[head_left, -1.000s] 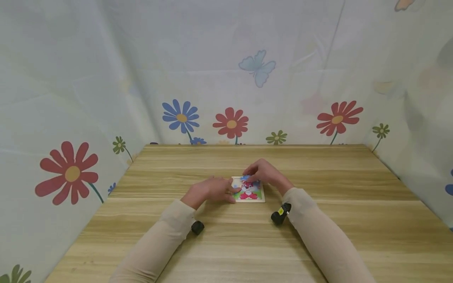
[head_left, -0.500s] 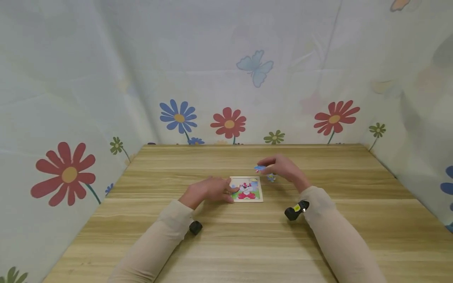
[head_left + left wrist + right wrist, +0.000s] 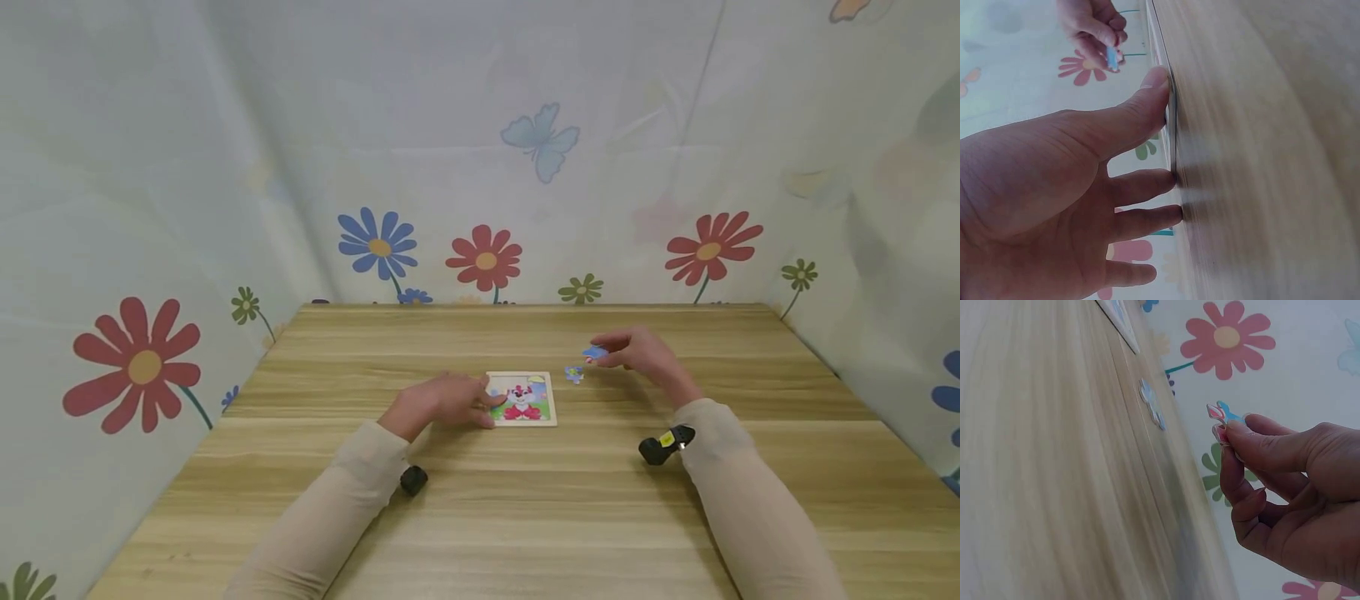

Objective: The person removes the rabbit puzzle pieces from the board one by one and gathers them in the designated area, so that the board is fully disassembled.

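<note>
A square jigsaw board (image 3: pixel 551 410) with a light frame and a red-and-white cartoon animal picture lies flat on the table. My left hand (image 3: pixel 452 402) steadies its left side; the thumb (image 3: pixel 1152 80) rests on top, and the fairly straight fingers (image 3: pixel 1144 219) reach down at the edge and the table. Above the table to the right, my right hand (image 3: pixel 647 354) pinches a blue puzzle piece (image 3: pixel 1225 414) with pink-red parts between thumb and fingertips. Another bluish puzzle piece (image 3: pixel 573 375) lies loose between the board and this hand. Part of the picture is hidden under my left hand.
The wooden table (image 3: pixel 480 517) reaches back to a pale cloth (image 3: pixel 420 83) printed with flowers and butterflies, which also hangs at both sides. Small black cameras (image 3: pixel 658 450) sit at both wrists.
My right hand has lifted the blue puzzle piece off the board's upper part and carried it right, past the loose piece, which came into view. My left hand stays at the board.
</note>
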`<action>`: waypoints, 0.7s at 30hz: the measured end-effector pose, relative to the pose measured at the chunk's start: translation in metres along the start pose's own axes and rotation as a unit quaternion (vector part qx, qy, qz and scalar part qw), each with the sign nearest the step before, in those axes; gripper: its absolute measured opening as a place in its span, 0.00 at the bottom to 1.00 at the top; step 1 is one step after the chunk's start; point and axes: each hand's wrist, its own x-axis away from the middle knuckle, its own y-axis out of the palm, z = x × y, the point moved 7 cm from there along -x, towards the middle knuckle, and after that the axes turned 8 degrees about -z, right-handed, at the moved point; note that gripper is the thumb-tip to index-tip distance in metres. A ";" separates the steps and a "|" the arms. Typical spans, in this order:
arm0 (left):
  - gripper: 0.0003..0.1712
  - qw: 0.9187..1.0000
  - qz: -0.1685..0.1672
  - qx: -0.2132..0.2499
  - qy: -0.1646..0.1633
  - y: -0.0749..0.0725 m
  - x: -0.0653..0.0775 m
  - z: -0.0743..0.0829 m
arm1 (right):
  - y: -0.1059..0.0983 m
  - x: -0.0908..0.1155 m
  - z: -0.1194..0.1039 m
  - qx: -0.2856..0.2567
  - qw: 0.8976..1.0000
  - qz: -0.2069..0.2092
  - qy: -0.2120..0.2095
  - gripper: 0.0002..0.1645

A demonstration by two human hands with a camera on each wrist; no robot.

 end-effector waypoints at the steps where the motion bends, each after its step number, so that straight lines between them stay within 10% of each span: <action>1: 0.31 1.000 0.001 -0.002 0.000 -0.001 0.000 0.000 | -0.002 0.001 0.002 0.002 1.000 0.002 -0.001 0.27; 21: 0.31 1.000 0.000 0.006 -0.002 0.000 0.001 0.002 | 0.012 -0.008 0.006 0.074 0.997 -0.023 -0.021 0.15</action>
